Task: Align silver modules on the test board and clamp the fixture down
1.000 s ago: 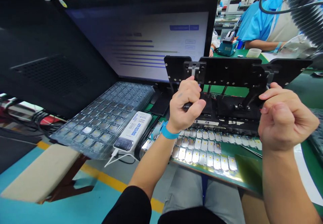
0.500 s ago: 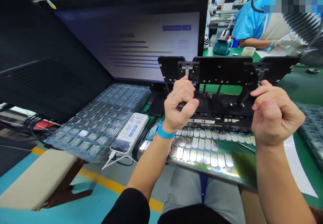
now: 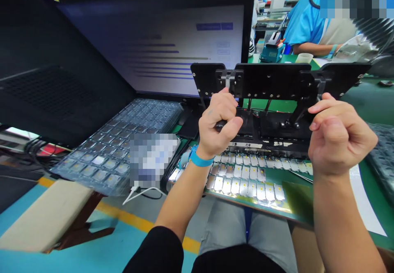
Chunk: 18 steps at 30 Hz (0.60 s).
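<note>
A black fixture with a long raised top plate and two toggle clamps stands in front of me. My left hand is wrapped around the dark handle of the left clamp. A blue band circles that wrist. On the other side, my right hand is closed at the lever of the right clamp; its fingers hide most of the handle. Between my forearms, rows of small silvery plates with yellow dots lie along the table's near edge.
A monitor stands behind stacked clear trays at the left. Beside them is a partly blurred white device with a cable. Tweezers and white paper lie at right. A person in blue sits across the table.
My view has shifted slightly, and the top plate appears a little higher in it. Both hands stay closed at the same clamps.
</note>
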Each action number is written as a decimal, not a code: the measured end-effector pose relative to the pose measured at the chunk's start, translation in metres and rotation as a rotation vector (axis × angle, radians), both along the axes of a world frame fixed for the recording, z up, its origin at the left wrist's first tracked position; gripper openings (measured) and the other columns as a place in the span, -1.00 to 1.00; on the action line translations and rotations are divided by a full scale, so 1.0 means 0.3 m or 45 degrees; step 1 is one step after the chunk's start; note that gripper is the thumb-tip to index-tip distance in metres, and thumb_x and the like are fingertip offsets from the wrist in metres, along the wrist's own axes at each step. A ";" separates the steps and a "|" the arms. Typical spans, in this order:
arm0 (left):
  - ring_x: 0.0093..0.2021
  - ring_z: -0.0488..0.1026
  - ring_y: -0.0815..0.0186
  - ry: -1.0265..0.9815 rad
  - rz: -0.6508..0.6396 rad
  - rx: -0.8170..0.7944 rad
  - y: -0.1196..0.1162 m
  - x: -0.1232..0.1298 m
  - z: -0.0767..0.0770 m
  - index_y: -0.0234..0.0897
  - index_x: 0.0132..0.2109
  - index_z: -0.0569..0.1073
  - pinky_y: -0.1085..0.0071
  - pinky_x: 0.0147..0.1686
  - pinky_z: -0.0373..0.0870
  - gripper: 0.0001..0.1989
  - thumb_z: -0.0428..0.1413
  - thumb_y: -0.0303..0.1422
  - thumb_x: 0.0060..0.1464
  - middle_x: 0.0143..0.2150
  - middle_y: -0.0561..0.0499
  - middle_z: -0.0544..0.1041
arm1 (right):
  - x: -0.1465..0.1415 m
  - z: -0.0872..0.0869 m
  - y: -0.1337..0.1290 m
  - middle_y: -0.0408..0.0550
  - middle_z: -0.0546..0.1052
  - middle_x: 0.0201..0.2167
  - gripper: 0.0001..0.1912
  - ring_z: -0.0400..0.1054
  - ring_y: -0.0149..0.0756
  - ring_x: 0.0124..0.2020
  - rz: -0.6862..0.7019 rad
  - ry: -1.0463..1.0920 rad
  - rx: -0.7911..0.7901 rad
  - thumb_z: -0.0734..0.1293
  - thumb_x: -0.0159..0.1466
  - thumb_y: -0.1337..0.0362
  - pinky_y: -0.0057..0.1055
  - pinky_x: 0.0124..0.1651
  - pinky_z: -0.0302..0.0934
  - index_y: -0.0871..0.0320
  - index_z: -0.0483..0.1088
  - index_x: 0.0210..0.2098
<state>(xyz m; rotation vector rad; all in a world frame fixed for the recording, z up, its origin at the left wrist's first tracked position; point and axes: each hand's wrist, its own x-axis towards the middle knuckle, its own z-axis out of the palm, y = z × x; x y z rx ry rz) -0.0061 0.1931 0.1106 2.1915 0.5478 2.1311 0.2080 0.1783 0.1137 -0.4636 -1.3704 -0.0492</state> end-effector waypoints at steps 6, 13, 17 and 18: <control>-0.27 0.40 0.34 -0.027 -0.019 0.009 0.004 0.002 -0.001 -0.21 -0.46 0.21 -0.03 0.19 0.39 -0.63 0.11 -0.21 0.27 -0.48 0.14 0.27 | -0.002 -0.001 -0.004 -0.24 0.32 -0.60 -0.72 0.43 -0.37 -0.34 0.011 -0.003 0.001 0.27 0.25 0.38 0.09 0.17 0.31 0.18 0.24 -0.59; -0.28 0.40 0.34 -0.062 -0.040 0.049 0.016 0.008 -0.005 -0.21 -0.46 0.21 0.01 0.15 0.41 -0.63 0.12 -0.21 0.26 -0.48 0.14 0.26 | 0.003 0.003 0.011 -0.24 0.33 -0.60 -0.72 0.45 -0.36 -0.33 -0.018 -0.011 0.019 0.26 0.26 0.37 0.08 0.17 0.33 0.17 0.25 -0.58; -0.30 0.39 0.34 -0.069 -0.028 0.059 0.020 0.011 -0.007 -0.21 -0.45 0.21 0.03 0.10 0.43 -0.64 0.11 -0.20 0.26 -0.48 0.14 0.28 | -0.035 0.020 -0.046 -0.23 0.34 -0.62 -0.71 0.47 -0.31 -0.35 -0.135 0.021 -0.014 0.30 0.24 0.34 0.13 0.13 0.37 0.14 0.27 -0.60; -0.30 0.39 0.34 -0.066 -0.021 0.059 0.020 0.011 -0.007 -0.21 -0.45 0.21 0.03 0.09 0.43 -0.64 0.11 -0.20 0.26 -0.48 0.15 0.28 | -0.051 0.019 -0.096 -0.23 0.33 -0.63 -0.69 0.47 -0.29 -0.37 -0.190 0.045 -0.033 0.32 0.24 0.29 0.15 0.11 0.38 0.12 0.28 -0.62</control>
